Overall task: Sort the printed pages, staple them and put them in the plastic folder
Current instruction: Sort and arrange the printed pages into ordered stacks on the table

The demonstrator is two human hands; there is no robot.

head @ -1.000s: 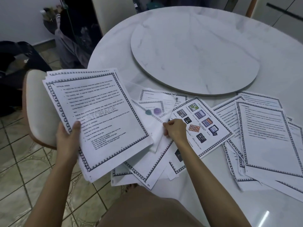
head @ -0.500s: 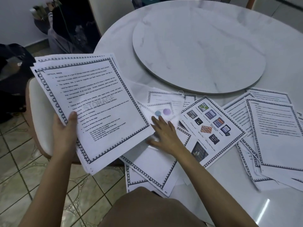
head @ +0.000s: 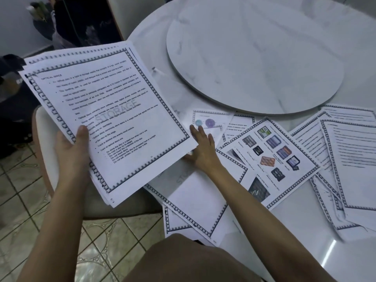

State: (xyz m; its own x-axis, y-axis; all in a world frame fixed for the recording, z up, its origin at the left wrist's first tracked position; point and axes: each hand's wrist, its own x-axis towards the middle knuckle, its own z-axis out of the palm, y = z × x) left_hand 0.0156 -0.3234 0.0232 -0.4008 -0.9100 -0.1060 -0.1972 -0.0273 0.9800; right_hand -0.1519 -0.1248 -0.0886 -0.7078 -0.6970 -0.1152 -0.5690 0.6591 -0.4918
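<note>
While I sort, my left hand [head: 71, 147]: thumb clamped over the near edge of the gathered stack [head: 114, 110], held up off the table's left side, "Optical discs" sheet on top.
Right hand [head: 201, 147]: fingers straight and spread, flat on the loose pages just beside the stack's lower corner, gripping nothing.
Disc page [head: 211, 122]: at my fingertips, two coloured circles showing.
Picture page [head: 270, 159]: flat on the table [head: 295, 247], overlapping other sheets.
Right pile [head: 350, 159]: text pages fanned loosely near the table edge.
Done: I judge part of the set gathered.
Left: many loose pages to collect, then stapling and the folder. I spot no stapler and cannot pick out the folder for sure.
</note>
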